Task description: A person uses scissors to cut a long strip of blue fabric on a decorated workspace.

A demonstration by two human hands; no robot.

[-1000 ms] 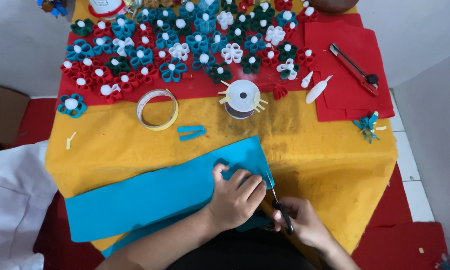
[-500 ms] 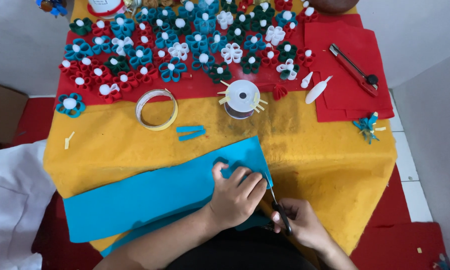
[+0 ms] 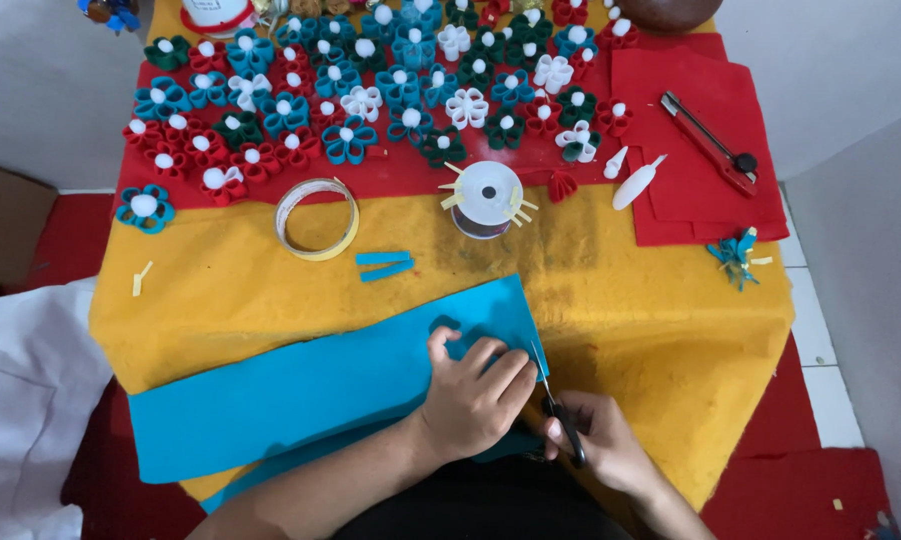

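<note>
Blue felt sheet point(image 3: 300, 395) lies at table's near edge, soft, floppy, likely light. Left hand point(image 3: 473, 398) presses flat on its right end. Right hand point(image 3: 598, 440), grip closed round black scissors point(image 3: 560, 415), blades at sheet's right edge.

A felt sheet point(image 3: 300, 390) lies across the near left of the table point(image 3: 660, 320). The left hand point(image 3: 475, 395) rests on the sheet's right end; the right hand point(image 3: 600, 440), just right of it, holds scissors point(image 3: 560, 415) at the sheet's right edge. Beyond the sheet lie two felt strips point(image 3: 384, 265), with a tape ring point(image 3: 316, 218) to their left and a spool point(image 3: 487, 198) to their right. Rows of felt flowers point(image 3: 370, 90) fill the far side, and a utility knife point(image 3: 708, 140) lies far right.
</note>
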